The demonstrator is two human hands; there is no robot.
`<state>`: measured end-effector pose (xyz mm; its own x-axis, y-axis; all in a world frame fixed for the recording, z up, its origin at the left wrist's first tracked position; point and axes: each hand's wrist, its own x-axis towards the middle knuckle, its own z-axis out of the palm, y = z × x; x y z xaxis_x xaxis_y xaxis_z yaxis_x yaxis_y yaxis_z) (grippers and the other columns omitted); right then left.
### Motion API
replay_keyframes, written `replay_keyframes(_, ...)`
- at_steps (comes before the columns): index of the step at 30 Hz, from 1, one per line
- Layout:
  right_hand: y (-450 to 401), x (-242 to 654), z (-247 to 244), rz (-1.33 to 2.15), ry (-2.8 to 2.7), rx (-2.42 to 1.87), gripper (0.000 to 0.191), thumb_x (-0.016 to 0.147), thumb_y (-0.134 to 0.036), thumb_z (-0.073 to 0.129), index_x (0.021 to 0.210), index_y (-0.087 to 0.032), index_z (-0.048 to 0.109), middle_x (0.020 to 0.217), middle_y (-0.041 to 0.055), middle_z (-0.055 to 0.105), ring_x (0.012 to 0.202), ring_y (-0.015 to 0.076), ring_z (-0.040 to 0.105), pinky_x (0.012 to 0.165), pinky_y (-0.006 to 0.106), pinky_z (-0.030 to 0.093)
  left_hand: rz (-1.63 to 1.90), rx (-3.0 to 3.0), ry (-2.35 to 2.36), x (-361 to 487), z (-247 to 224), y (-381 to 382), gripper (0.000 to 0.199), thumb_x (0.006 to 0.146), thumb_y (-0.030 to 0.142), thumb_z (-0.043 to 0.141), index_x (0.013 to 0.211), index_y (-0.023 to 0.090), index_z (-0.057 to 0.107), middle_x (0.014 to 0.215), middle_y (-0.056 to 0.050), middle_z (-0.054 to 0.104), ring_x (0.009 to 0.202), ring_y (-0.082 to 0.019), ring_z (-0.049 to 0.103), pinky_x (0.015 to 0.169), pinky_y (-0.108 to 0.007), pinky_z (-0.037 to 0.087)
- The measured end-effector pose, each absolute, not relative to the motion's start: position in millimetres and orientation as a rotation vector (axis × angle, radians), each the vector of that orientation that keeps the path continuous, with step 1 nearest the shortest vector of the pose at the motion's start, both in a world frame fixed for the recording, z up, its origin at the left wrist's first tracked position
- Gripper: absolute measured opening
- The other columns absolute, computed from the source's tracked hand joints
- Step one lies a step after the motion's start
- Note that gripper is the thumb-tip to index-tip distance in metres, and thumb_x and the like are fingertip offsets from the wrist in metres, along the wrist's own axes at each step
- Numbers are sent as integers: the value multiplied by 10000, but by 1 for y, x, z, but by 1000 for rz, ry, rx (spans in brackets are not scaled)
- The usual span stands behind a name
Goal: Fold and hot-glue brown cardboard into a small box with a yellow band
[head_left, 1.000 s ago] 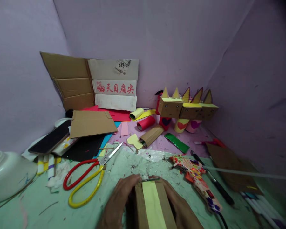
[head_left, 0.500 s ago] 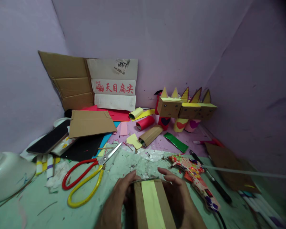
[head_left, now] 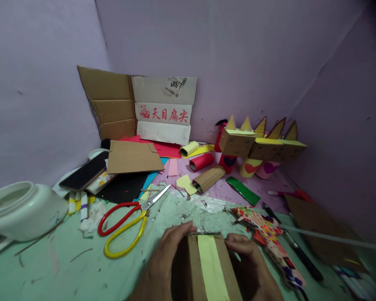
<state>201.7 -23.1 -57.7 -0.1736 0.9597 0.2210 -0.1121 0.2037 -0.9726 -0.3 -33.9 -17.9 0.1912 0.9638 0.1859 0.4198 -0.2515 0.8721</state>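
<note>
A small cardboard box (head_left: 211,267) with a pale yellow strip along its top is at the bottom centre, between my hands. My left hand (head_left: 167,265) is wrapped round the box's left side, fingertips at its far left corner. On the right side, my right hand (head_left: 253,265) grips it with bent fingers near the far right corner. Scissors (head_left: 146,205) with one red and one yellow handle lie to the left, blades partly apart. Right of my hands rests a hot glue gun (head_left: 269,238) covered in a colourful pattern.
Cat-like cardboard figures (head_left: 238,143) stand at the back right. Paper rolls (head_left: 202,161) and a green strip (head_left: 243,190) lie before them. Farther left are a phone (head_left: 84,170), a cardboard piece (head_left: 134,156) and a white pot (head_left: 25,211). A black-handled knife (head_left: 303,255) lies right.
The view has turned slightly left, so the scene sits farther right. My right fingers have come down closer against the box's far corner.
</note>
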Motion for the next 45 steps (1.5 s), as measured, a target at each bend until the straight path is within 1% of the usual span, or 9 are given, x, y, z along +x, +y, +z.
replay_keyframes(5,-24,198,-65,1216,-1350,-901,744,441,-628,790,1041,-294,502,976,57,506,872,278,589,699,368,494,1007,1730,1218,-1,-15,-37,768,660,589,618,1334,286,405,1329,-93,529,1192,-342,510,994,-506,410)
replay_keyframes(14,-21,203,-58,1198,-1429,-817,652,508,-551,806,1058,-306,556,985,40,528,846,245,601,700,321,502,1042,1624,1116,-1,-26,-39,866,653,708,586,1370,303,316,1388,-82,483,1265,-313,442,1059,-482,334)
replay_keyframes(19,-22,205,-59,1182,-1467,-836,664,506,-557,804,1066,-293,562,985,50,535,868,259,591,710,328,496,1050,1628,1111,-2,-27,-41,830,672,697,579,1374,354,298,1384,-61,486,1262,-301,448,1058,-464,338)
replay_keyframes(28,-19,193,-56,1163,-1368,-800,652,469,-568,816,995,-285,556,965,36,489,796,221,591,638,290,498,1023,1618,1185,-2,-23,-39,884,604,551,730,1368,303,359,1333,-83,535,1219,-321,488,1028,-444,376)
replay_keyframes(31,-19,193,-59,1154,-1345,-953,849,392,-609,820,1119,-302,507,1101,75,467,938,278,565,751,348,483,1003,1585,1208,-1,-21,-39,905,583,498,762,1367,280,366,1333,-100,532,1224,-337,480,1016,-448,387)
replay_keyframes(33,-18,196,-59,1216,-1370,-1019,1112,350,-662,798,1307,-298,364,1092,104,509,921,307,582,754,386,482,1008,1568,1185,-2,-20,-38,906,589,489,762,1372,278,357,1334,-103,529,1224,-341,478,1016,-456,383)
replay_keyframes(35,-16,200,-55,1273,-1483,-1068,1208,363,-714,755,1383,-262,292,1101,135,550,966,354,582,809,439,468,1022,1577,1156,-3,-21,-38,897,601,496,754,1375,283,353,1333,-101,531,1219,-343,482,1022,-473,370)
replay_keyframes(39,-13,205,-42,1241,-1655,-1106,1008,419,-746,708,1269,-258,469,1285,145,492,1162,405,477,957,487,390,1034,1623,1159,-6,-30,-37,928,577,525,770,1376,296,357,1345,-102,524,1224,-362,469,1033,-514,339)
replay_keyframes(45,-14,198,-36,1282,-1579,-1078,962,395,-734,730,1189,-254,478,1176,126,561,1031,369,571,885,461,454,1037,1600,1075,-8,-43,-38,1022,565,535,775,1419,287,270,1422,-137,424,1279,-405,384,1039,-594,283)
